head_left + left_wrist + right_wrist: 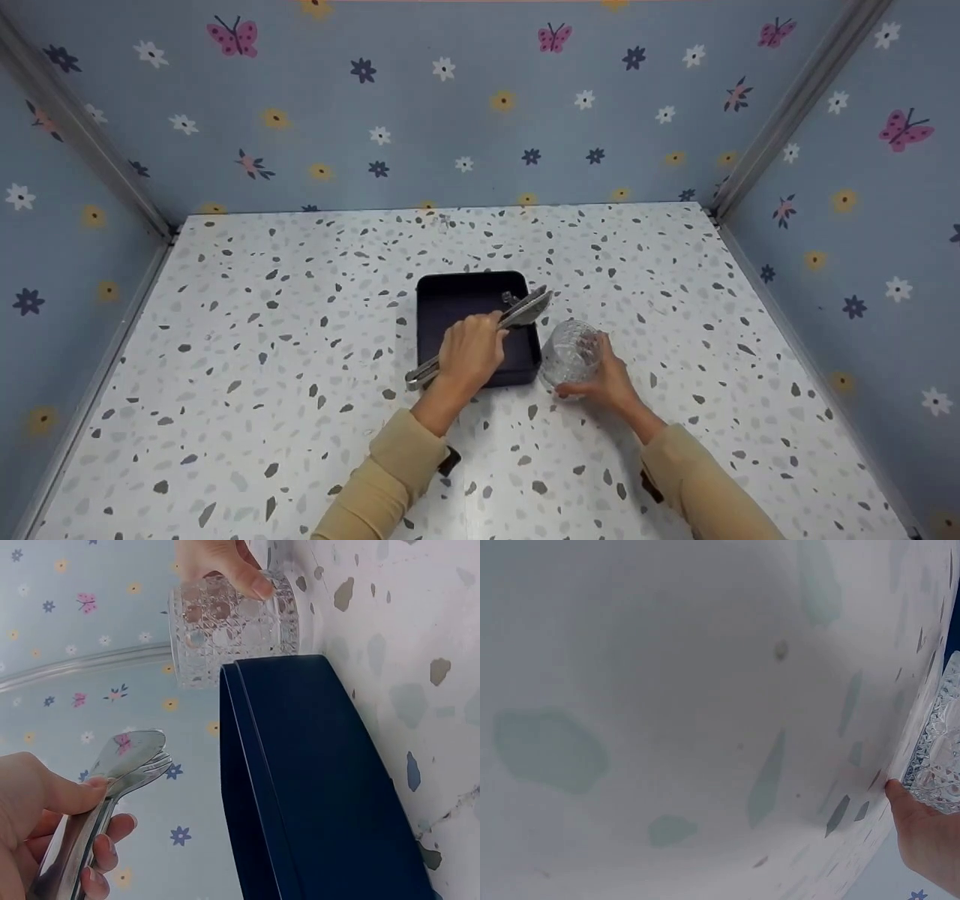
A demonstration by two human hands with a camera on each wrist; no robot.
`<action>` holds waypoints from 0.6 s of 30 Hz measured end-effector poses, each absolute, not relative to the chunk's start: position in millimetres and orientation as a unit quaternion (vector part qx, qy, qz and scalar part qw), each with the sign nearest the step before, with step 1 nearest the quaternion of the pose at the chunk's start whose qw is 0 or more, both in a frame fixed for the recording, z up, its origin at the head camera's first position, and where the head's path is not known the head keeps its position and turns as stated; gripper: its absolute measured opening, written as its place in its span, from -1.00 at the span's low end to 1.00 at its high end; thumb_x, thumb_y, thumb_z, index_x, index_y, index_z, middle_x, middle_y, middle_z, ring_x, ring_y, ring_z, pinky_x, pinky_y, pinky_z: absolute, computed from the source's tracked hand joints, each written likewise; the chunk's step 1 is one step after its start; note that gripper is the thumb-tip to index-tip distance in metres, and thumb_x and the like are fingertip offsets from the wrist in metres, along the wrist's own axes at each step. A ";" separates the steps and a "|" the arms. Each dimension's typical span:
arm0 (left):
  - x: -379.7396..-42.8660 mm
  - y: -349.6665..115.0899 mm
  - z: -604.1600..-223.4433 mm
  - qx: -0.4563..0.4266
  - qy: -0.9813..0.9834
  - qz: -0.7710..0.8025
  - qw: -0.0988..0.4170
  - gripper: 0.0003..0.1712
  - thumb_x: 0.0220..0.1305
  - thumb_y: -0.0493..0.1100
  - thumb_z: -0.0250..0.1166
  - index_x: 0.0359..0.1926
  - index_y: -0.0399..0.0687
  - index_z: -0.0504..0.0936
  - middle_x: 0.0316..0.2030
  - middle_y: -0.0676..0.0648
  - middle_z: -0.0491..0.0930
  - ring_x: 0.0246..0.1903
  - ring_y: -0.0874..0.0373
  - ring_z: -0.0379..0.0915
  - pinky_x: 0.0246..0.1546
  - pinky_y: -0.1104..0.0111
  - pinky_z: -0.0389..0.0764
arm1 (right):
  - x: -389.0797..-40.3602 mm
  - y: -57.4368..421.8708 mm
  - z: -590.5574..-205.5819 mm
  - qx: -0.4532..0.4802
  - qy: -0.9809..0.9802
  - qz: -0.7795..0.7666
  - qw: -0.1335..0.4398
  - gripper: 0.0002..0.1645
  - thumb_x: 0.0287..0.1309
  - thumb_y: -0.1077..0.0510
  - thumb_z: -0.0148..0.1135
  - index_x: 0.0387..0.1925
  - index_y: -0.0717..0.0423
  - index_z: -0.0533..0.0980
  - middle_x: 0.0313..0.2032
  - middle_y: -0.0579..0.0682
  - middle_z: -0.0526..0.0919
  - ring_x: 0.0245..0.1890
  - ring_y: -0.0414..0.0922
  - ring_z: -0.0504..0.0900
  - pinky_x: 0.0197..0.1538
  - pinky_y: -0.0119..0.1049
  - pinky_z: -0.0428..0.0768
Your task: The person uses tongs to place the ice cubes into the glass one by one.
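Note:
Over a dark navy square tray [450, 377], my left hand [471, 351] grips several pieces of metal cutlery [526, 306]. In the left wrist view a fork [142, 775] shows among them, beside a broad shiny piece [129, 753] whose kind I cannot tell. The handles stick out behind the hand, beyond the tray's near left side. My right hand [604, 382] holds a clear glass [566, 352] with a cut pattern, just right of the tray. Its thumb and fingers lie around the glass's side. The right wrist view catches only part of the glass [941, 742].
A white speckled table [262, 360] lies under everything. Blue panels [450, 112] with flowers and butterflies close it off at the back, left and right, with grey metal posts [795, 97] at the back corners.

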State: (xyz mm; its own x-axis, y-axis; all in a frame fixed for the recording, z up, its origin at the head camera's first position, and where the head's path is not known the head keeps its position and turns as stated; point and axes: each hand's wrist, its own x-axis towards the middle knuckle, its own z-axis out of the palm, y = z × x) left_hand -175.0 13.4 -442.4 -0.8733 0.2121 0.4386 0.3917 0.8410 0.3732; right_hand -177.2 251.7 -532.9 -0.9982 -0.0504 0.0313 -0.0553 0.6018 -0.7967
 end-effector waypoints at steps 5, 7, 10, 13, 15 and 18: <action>-171.6 17.3 -440.4 -0.167 -0.939 -0.230 0.192 -0.89 0.06 -0.21 0.25 -0.36 -0.15 0.59 -0.53 -0.10 0.57 -0.59 -0.04 0.51 -0.65 0.20 0.47 | -177.1 251.9 -534.9 0.042 -0.899 0.436 0.022 0.22 -0.69 -0.04 0.59 0.11 0.15 0.13 0.01 0.26 0.40 0.04 0.19 0.35 0.05 0.06 0.28; -170.4 18.6 -439.8 -0.170 -0.939 -0.230 0.192 -0.89 0.05 -0.21 0.26 -0.37 -0.15 0.58 -0.53 -0.10 0.57 -0.58 -0.04 0.51 -0.65 0.20 0.47 | -177.4 252.1 -535.1 0.038 -0.900 0.433 0.017 0.23 -0.70 -0.04 0.60 0.12 0.14 0.13 0.02 0.27 0.39 0.05 0.19 0.34 0.06 0.05 0.28; -168.9 20.6 -439.4 -0.173 -0.938 -0.231 0.190 -0.89 0.05 -0.21 0.25 -0.37 -0.15 0.58 -0.54 -0.09 0.57 -0.59 -0.03 0.51 -0.65 0.20 0.46 | -177.9 252.6 -534.9 0.029 -0.899 0.436 0.003 0.27 -0.70 -0.03 0.60 0.16 0.13 0.10 0.07 0.26 0.36 0.08 0.17 0.31 0.10 0.02 0.25; -167.6 22.8 -438.9 -0.177 -0.938 -0.229 0.188 -0.87 0.06 -0.20 0.25 -0.34 -0.15 0.59 -0.53 -0.09 0.57 -0.58 -0.01 0.51 -0.64 0.21 0.47 | -178.6 253.4 -534.8 0.026 -0.899 0.437 -0.004 0.26 -0.69 -0.02 0.60 0.16 0.12 0.10 0.08 0.24 0.35 0.10 0.13 0.31 0.12 -0.02 0.24; -166.8 24.5 -438.2 -0.179 -0.938 -0.229 0.188 -0.87 0.06 -0.20 0.25 -0.34 -0.14 0.59 -0.52 -0.09 0.57 -0.58 -0.01 0.51 -0.63 0.22 0.47 | -178.8 253.6 -534.8 0.025 -0.898 0.439 -0.004 0.24 -0.68 0.00 0.60 0.15 0.11 0.11 0.08 0.22 0.36 0.10 0.10 0.31 0.13 -0.05 0.24; -165.4 27.2 -437.6 -0.185 -0.937 -0.230 0.190 -0.87 0.05 -0.19 0.26 -0.36 -0.15 0.59 -0.53 -0.09 0.57 -0.58 -0.02 0.51 -0.64 0.22 0.47 | -178.7 253.7 -535.0 0.028 -0.897 0.441 0.000 0.21 -0.69 0.01 0.60 0.13 0.11 0.13 0.07 0.20 0.38 0.09 0.08 0.32 0.13 -0.06 0.24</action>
